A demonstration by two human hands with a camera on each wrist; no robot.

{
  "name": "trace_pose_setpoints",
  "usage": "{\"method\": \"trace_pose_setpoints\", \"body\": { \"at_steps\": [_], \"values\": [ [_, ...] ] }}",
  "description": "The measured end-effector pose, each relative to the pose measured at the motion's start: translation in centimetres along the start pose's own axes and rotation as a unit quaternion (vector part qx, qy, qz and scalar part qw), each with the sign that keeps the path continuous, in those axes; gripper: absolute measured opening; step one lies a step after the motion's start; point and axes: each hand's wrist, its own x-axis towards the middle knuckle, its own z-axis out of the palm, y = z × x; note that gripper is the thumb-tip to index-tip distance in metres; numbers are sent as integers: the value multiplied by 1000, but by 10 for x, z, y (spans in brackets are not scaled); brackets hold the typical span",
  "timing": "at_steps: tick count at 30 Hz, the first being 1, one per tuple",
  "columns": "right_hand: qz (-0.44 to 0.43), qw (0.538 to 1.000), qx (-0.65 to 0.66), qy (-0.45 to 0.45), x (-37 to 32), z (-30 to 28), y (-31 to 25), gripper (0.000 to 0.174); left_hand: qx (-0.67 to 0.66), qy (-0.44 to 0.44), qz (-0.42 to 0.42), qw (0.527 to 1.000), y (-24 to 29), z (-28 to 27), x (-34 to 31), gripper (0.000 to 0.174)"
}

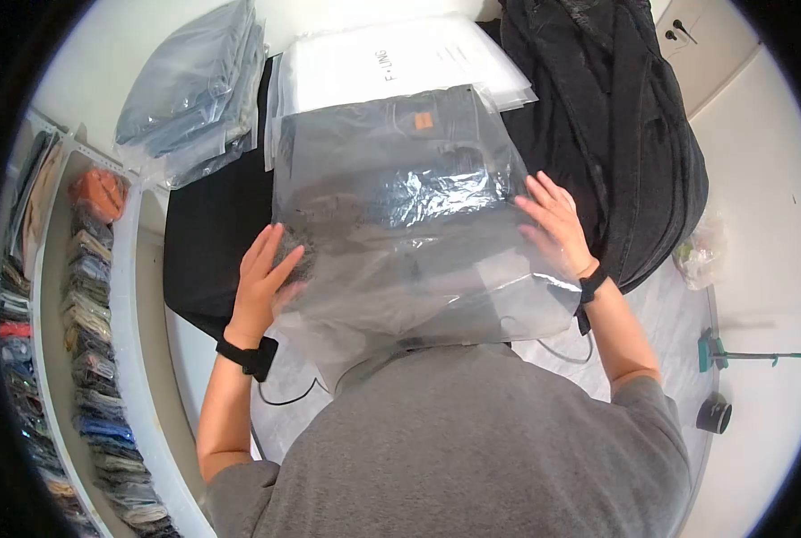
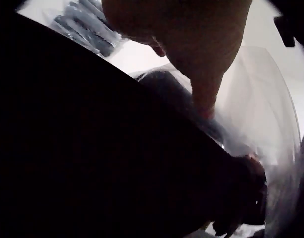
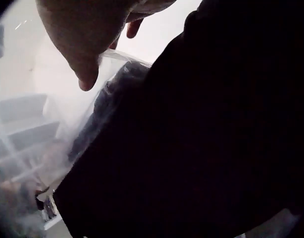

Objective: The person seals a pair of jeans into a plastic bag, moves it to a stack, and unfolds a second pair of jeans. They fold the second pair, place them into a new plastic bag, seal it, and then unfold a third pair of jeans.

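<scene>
A clear plastic bag (image 1: pixel 445 260) with a folded dark garment (image 1: pixel 355 161) inside lies in front of me, its loose lower part reaching toward my body. An orange label (image 1: pixel 424 120) shows near the top of the garment. My left hand (image 1: pixel 261 280) rests at the bag's left edge with fingers extended and spread. At the right edge, my right hand (image 1: pixel 559 224) touches the plastic, its fingers fairly straight. Both wrist views are mostly dark; the left thumb (image 2: pixel 206 99) points down against the plastic, and the right thumb (image 3: pixel 87 74) stands beside the bag's edge.
White printed plastic bags (image 1: pixel 373 67) lie behind the garment. Several bagged dark garments (image 1: pixel 194 81) are stacked at back left. Dark clothes (image 1: pixel 615 134) are heaped at right. Shelves (image 1: pixel 95 314) of folded packages line the left side. A cable (image 1: pixel 293 399) hangs below the table.
</scene>
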Motion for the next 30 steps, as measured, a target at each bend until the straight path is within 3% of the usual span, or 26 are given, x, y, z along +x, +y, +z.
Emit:
{"method": "trace_pose_setpoints", "body": {
  "at_steps": [1, 2, 4, 6, 8, 9, 10, 12, 13, 15, 16, 18, 19, 22, 23, 24, 25, 26, 27, 28, 30],
  "values": [
    [-16, 1000, 5, 1, 4, -1, -2, 40, 2, -27, 42, 999, -3, -4, 5, 58],
    [-16, 1000, 8, 1, 8, -4, 0, 40, 4, -28, 40, 999, -5, -8, 9, 58],
    [-60, 990, 67, -110, 14, -10, 9, 30, -44, -141, 107, 983, -11, -11, 18, 49],
    [-26, 986, 102, -131, 15, -10, 21, 23, -65, -161, 96, 980, -23, -11, 25, 39],
    [45, 960, 227, -159, 14, -4, 41, 24, -302, -170, -89, 934, -35, -8, 29, 33],
    [92, 955, 247, -137, 19, 1, 41, 30, -348, -178, -155, 907, -37, -9, 36, 34],
    [224, 893, 352, -166, 23, -4, 39, 34, -385, -178, -219, 879, -39, -11, 43, 35],
    [107, 940, 270, -177, 34, -3, 54, 41, -423, -231, -303, 822, -50, -22, 63, 32],
    [105, 942, 268, -173, 36, -5, 55, 41, -420, -229, -300, 826, -51, -28, 69, 32],
    [229, 874, 386, -185, 38, -15, 50, 28, -343, -294, -250, 856, -53, -41, 83, 29],
    [226, 876, 386, -181, 42, -21, 40, 28, -339, -292, -248, 860, -44, -50, 87, 29],
    [230, 837, 490, -84, 53, -32, 19, 30, -487, -159, -320, 797, -22, -64, 90, 30],
    [233, 828, 489, -147, 55, -43, 22, 46, -469, -217, -217, 828, -41, -63, 88, 32],
    [106, 841, 516, -122, 53, -31, 45, 30, -504, -269, -196, 797, -67, -51, 89, 33],
    [103, 843, 514, -120, 53, -27, 50, 30, -497, -218, -173, 822, -82, -31, 83, 30],
    [218, 801, 547, -111, 59, -27, 50, 26, -495, -216, -171, 824, -82, -27, 89, 30],
    [329, 745, 572, -102, 64, -28, 48, 27, -554, -154, -267, 773, -81, -21, 97, 26],
    [416, 722, 551, -43, 71, -22, 43, 33, -604, -90, -359, 706, -80, -16, 104, 27],
    [416, 682, 602, -4, 72, -9, 50, 32, -586, -51, -451, 672, -84, -8, 110, 39],
    [413, 637, 650, 34, 79, 0, 50, 31, -585, -51, -450, 673, -91, 5, 110, 39],
    [518, 609, 600, 35, 79, 24, 64, 34, -619, 1, -493, 611, -101, 26, 109, 36]
  ]
}}
